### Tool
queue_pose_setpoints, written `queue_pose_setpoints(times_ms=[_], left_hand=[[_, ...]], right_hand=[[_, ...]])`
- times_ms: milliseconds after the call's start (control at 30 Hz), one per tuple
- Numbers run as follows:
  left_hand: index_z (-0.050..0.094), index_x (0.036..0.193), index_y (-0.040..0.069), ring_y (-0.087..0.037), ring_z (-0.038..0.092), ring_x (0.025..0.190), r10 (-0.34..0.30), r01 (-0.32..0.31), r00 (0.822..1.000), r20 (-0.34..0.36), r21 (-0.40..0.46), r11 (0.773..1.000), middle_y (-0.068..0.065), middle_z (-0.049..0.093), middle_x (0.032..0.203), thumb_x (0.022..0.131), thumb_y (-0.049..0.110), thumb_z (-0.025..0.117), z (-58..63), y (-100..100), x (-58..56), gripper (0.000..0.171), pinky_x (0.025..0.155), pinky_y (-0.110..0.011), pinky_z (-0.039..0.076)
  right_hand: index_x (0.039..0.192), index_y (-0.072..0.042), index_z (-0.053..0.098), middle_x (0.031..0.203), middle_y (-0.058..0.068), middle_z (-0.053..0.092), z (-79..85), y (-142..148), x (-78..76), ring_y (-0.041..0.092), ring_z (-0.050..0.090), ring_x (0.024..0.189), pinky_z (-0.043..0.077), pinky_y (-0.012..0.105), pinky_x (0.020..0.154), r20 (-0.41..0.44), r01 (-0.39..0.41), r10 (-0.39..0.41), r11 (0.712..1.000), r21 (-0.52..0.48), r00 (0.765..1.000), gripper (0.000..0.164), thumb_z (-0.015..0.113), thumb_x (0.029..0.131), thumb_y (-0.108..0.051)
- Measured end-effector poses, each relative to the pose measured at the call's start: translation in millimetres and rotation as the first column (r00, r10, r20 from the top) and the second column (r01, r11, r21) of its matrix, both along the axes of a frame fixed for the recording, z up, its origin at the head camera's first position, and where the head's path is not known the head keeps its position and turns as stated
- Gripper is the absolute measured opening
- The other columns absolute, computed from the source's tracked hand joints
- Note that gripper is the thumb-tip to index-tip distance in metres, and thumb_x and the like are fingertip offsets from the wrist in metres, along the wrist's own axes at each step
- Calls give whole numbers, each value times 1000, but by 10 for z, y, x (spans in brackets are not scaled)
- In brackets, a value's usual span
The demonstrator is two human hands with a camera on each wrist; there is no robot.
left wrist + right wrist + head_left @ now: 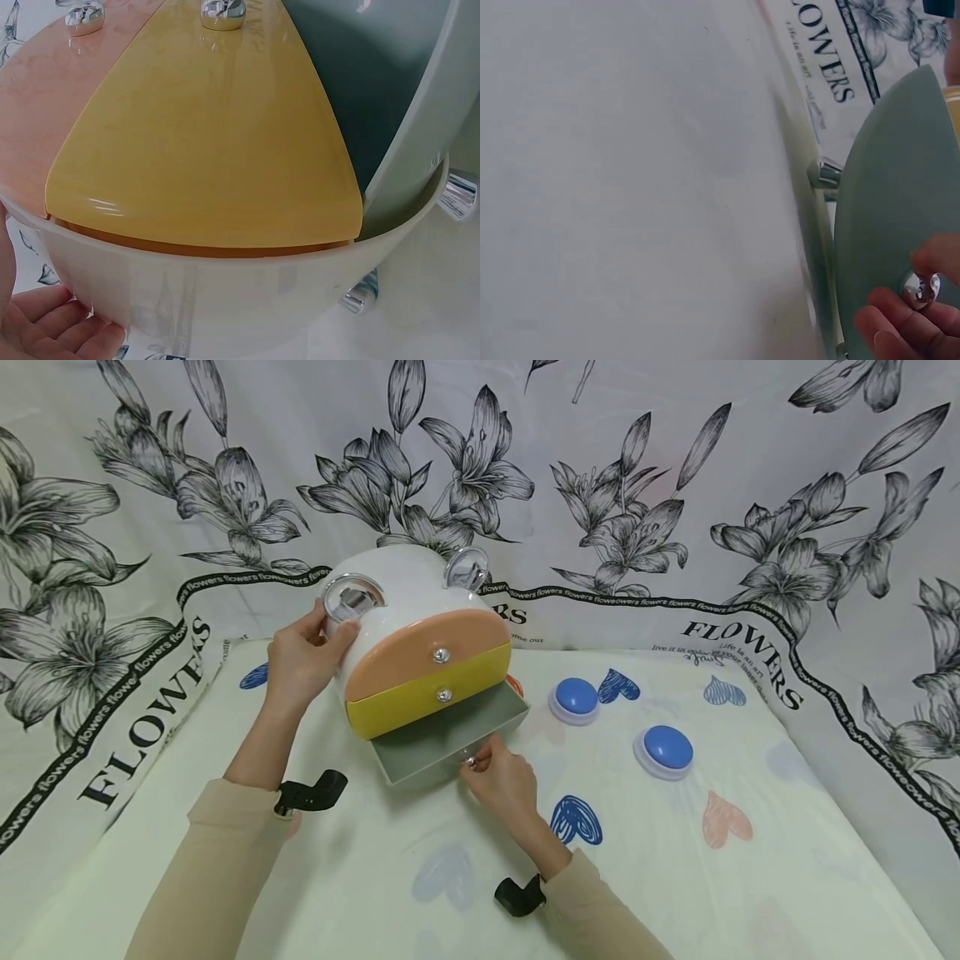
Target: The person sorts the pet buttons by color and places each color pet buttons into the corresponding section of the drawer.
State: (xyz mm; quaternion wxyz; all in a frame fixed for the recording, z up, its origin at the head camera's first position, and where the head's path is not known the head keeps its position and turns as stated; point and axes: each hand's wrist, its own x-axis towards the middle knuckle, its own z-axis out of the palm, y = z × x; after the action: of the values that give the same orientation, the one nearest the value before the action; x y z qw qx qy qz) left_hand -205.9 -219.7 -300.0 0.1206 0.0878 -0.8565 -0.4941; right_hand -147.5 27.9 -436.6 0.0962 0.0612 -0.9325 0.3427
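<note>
A rounded white mini chest of drawers with two silver ear-like discs stands tilted over the cloth. Its front has an orange drawer, a yellow drawer and a grey-green drawer. The green one is pulled out and its visible inside is bare; the other two are closed. My left hand holds the chest's left side beside the ear disc, thumb in front, fingers along the white wall. Thumb and fingers of my right hand pinch the green drawer's silver knob.
Two blue push-button domes on white bases, one nearer the chest and one further right, sit on the heart-print cloth. A flower-print curtain rises behind. Short silver feet stick out from the chest's underside.
</note>
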Motion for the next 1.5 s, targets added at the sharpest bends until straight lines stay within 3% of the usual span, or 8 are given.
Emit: queue_pose_setpoints(times_ms=[433,1000,1500], left_hand=[[33,142,21,-22,49,117,14,-14,1000,1,-13,1000,-4,43,140,82,57,55,8,7,11,74,86,-37,50],[31,143,21,-22,47,122,1,-1,1000,0,-1,1000,-3,41,142,81,59,56,-17,-7,-11,77,87,-37,49],[29,144,20,-24,44,125,-5,5,1000,0,4,1000,-4,39,143,81,59,56,-28,-18,-8,78,89,-38,47]], right_hand=[[77,-13,55,63,-4,62,-27,117,161,4,47,48,34,18,41,-1,-19,19,999,-26,1000,21,74,74,-22],[73,-15,54,62,-7,63,-89,186,341,5,54,50,36,17,44,-71,-1,-1,1000,-29,997,22,75,71,-22],[74,-15,54,64,-6,63,-126,209,435,3,53,52,36,16,44,-22,22,-23,998,-59,999,23,76,71,-21]])
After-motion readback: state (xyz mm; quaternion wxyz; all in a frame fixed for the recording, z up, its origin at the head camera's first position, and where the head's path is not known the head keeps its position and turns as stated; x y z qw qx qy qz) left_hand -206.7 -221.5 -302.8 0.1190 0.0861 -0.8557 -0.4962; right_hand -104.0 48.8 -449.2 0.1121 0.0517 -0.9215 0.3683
